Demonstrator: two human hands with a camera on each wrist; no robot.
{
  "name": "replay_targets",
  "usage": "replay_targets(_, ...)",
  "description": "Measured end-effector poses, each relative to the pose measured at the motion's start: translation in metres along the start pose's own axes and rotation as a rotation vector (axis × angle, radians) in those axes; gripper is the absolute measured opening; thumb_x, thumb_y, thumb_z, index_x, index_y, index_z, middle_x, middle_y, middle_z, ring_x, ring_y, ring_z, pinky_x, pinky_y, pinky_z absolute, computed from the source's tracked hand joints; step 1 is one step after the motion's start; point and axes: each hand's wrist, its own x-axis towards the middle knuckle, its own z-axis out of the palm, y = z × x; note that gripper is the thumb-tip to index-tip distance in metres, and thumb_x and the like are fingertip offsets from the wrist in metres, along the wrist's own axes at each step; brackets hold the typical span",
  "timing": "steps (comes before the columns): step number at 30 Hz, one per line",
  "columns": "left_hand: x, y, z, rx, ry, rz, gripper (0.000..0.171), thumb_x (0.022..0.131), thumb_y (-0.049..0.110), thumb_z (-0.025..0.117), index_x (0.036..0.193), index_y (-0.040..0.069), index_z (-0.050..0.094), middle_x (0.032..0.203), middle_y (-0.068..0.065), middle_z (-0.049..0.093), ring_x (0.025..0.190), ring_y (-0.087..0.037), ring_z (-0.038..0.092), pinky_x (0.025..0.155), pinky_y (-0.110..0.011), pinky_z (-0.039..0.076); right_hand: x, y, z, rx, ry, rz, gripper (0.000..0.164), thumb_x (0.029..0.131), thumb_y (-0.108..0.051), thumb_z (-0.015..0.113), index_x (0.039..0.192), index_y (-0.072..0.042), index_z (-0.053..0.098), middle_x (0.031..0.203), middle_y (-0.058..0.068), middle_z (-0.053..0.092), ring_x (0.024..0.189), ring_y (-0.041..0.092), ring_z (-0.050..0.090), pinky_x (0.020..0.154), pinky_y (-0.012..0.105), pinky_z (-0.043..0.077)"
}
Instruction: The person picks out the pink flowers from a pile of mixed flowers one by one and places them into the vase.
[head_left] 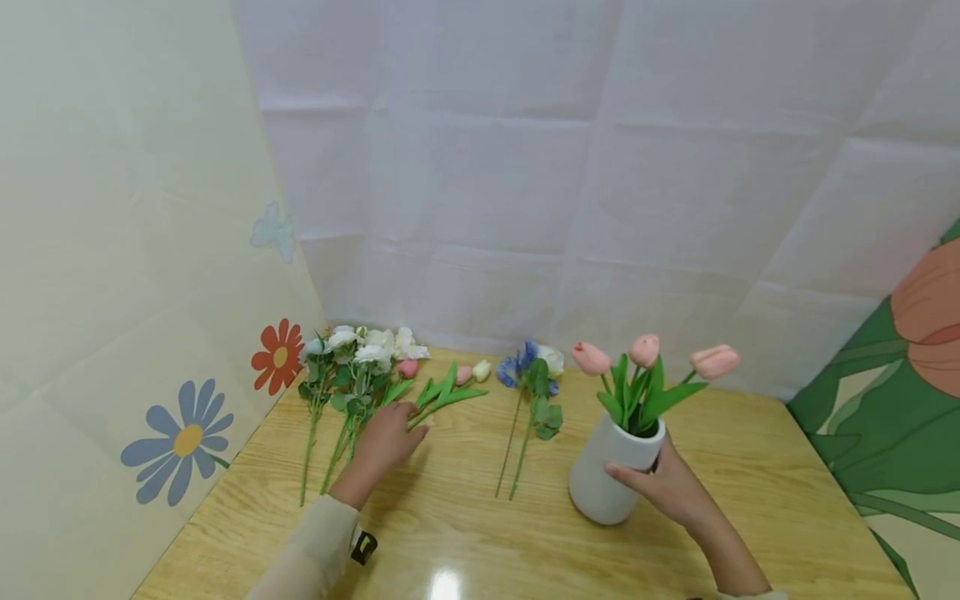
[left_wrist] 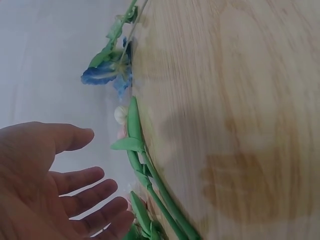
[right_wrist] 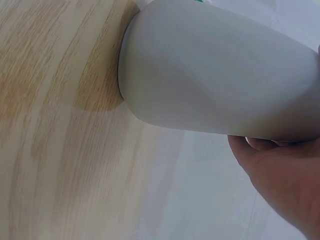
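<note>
My right hand (head_left: 675, 487) grips a white vase (head_left: 603, 479) near its upper part, thumb across the front. Three pink tulips (head_left: 643, 350) with green leaves stand in the vase. In the right wrist view the vase wall (right_wrist: 210, 70) fills the upper part, and most of the fingers are hidden behind it. On the left, my left hand (head_left: 386, 437) hovers over loose tulips (head_left: 450, 392), one pink and one pale. The left wrist view shows its fingers (left_wrist: 90, 197) spread and relaxed with nothing between them, beside green tulip stems (left_wrist: 162, 197).
White flowers (head_left: 372, 354) on long green stems lie at the table's back left, next to another pink tulip (head_left: 407, 369). Mid-table lie a blue flower (head_left: 513, 367) and a white rose (head_left: 551, 360). A white cloth backdrop (head_left: 480, 183) rises behind the wooden table (head_left: 465, 517).
</note>
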Motion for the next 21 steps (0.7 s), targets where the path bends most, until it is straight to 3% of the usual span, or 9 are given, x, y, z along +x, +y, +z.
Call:
replay_targets(11, 0.004, -0.009, 0.002, 0.014, 0.002, -0.043, 0.040, 0.093, 0.024, 0.074, 0.120, -0.005, 0.067, 0.114, -0.023, 0.069, 0.105, -0.042, 0.065, 0.091, -0.053, 0.053, 0.000, 0.001, 0.000, -0.025, 0.006, -0.036, 0.096, 0.092, -0.019, 0.077, 0.157, -0.010, 0.008, 0.139, 0.026, 0.044, 0.122, 0.044, 0.051, 0.091, 0.053, 0.051)
replay_targets(21, 0.007, -0.019, 0.003, -0.005, -0.069, -0.098, 0.040, 0.095, 0.021, 0.072, 0.123, -0.008, 0.064, 0.113, -0.024, 0.067, 0.104, -0.041, 0.065, 0.088, -0.054, 0.054, -0.001, 0.001, 0.001, -0.022, 0.005, -0.070, 0.096, 0.091, -0.017, 0.077, 0.157, -0.008, 0.008, 0.137, 0.026, 0.045, 0.120, 0.040, 0.052, 0.091, 0.050, 0.051)
